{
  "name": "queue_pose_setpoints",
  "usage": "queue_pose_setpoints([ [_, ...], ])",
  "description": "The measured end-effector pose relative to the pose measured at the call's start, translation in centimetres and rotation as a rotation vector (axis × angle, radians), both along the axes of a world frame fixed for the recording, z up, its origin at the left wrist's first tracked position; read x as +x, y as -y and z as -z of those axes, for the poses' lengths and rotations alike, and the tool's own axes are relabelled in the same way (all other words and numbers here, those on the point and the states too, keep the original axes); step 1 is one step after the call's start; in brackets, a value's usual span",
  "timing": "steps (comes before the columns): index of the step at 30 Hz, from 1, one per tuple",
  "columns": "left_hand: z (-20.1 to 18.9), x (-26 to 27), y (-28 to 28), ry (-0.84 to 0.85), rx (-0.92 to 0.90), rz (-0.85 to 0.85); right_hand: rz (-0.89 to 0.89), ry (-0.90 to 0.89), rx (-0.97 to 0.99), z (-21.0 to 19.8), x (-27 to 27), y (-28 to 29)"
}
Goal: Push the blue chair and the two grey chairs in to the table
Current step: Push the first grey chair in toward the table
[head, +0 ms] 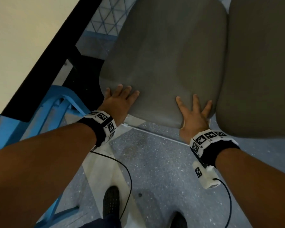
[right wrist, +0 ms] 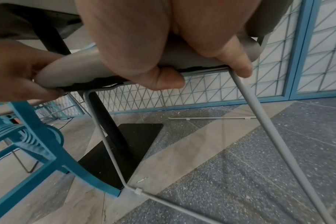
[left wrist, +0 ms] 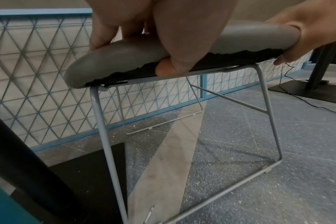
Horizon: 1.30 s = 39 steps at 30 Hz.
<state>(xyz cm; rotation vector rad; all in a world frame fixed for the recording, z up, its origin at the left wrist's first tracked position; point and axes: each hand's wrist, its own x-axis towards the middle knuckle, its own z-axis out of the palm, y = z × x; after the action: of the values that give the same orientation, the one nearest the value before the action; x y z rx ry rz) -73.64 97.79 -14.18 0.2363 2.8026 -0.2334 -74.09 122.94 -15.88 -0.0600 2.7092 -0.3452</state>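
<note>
"Where is the soft grey padded chair?"

"Right beside the cream table with the black edge, not under it yet. The left hand and right hand both hold its near edge, thumbs underneath."

"What's left?"

"The other grey chair sits further from the table. The blue slatted chair looks tucked in."

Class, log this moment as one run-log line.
hands: left hand and right hand grip grey chair near edge | second grey chair alongside | blue chair at table
</note>
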Motion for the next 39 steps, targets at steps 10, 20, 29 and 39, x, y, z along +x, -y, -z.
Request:
queue_pose_setpoints([
  [10, 0.4, -0.6, 0.2, -0.011, 0.017, -0.015, -0.028, -0.029, -0.046, 0.9, -1.2, -0.3],
  [20, 0.1, 1.6, 0.1, 0.022, 0.010, -0.056, -0.079, -0.007, -0.036, 0.4, 0.1, -0.4],
  [29, -0.7, 0.5, -0.3, 0.065, 0.001, -0.076, -0.093, -0.030, -0.045, 0.4, -1.0, -0.7],
  [39, -0.5, 0.3, -0.4, 0.113, 0.041, -0.126, -0.101, -0.015, -0.027, 0.7, -1.3, -1.1],
])
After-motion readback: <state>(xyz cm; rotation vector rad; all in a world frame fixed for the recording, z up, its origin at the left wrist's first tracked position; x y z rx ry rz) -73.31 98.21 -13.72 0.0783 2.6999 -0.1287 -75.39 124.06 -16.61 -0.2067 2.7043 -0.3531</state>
